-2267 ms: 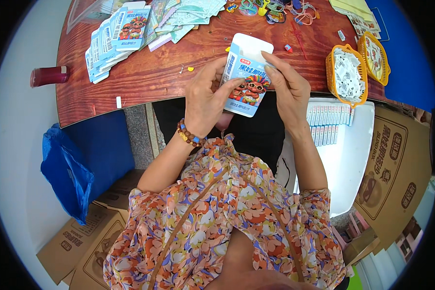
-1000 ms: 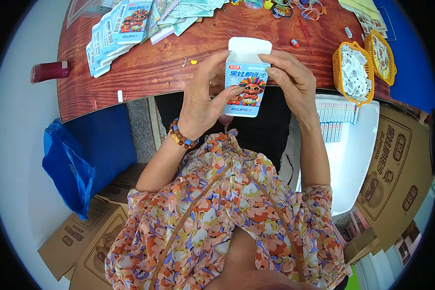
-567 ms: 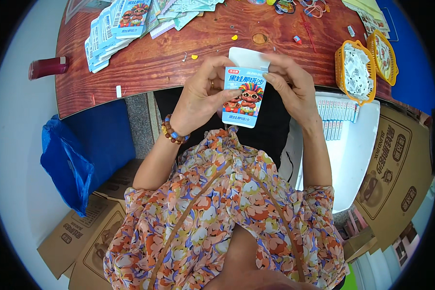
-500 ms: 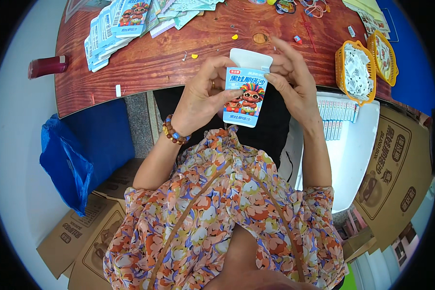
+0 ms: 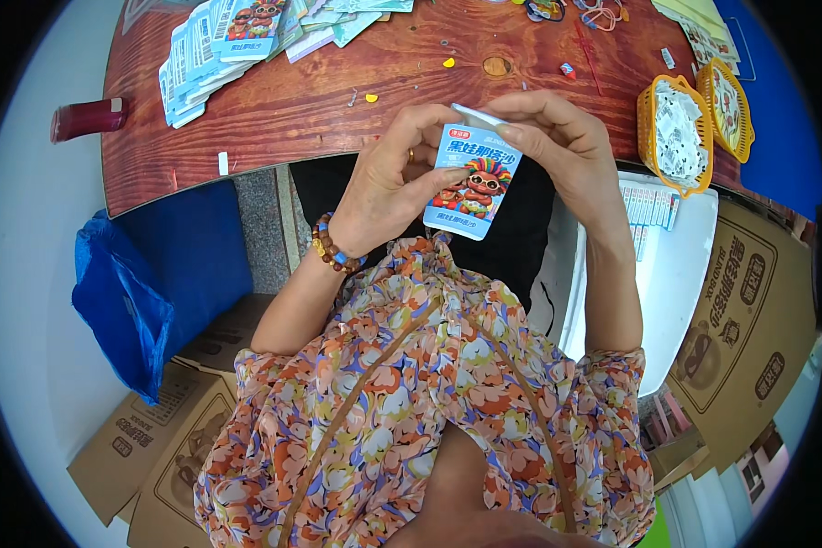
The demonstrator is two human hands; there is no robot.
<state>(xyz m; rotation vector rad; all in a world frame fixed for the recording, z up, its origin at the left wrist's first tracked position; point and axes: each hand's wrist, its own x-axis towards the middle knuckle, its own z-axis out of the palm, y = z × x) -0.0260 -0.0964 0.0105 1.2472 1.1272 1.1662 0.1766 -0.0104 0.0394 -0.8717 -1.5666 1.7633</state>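
A small light-blue card box (image 5: 470,187) with a colourful cartoon figure on its front is held up before me, past the table's near edge. My left hand (image 5: 388,183) grips its left side, the thumb lying across the front. At the top, my right hand (image 5: 557,151) has its thumb and fingers closed on the box's white flap (image 5: 477,117), which is bent over at the opening. Whether anything is inside the box cannot be seen.
Flattened blue boxes (image 5: 201,68) are piled on the wooden table (image 5: 292,119). Two yellow baskets (image 5: 647,137) hold small white packets. A white tub (image 5: 676,274) with rows of finished-looking boxes stands at right, beside brown cartons (image 5: 749,301). A dark red cylinder (image 5: 89,121) juts out at left.
The upright flap has been folded down at the box's top. The box has tilted and shifted slightly right, and my right hand has moved right, its fingers now curled onto the top edge.
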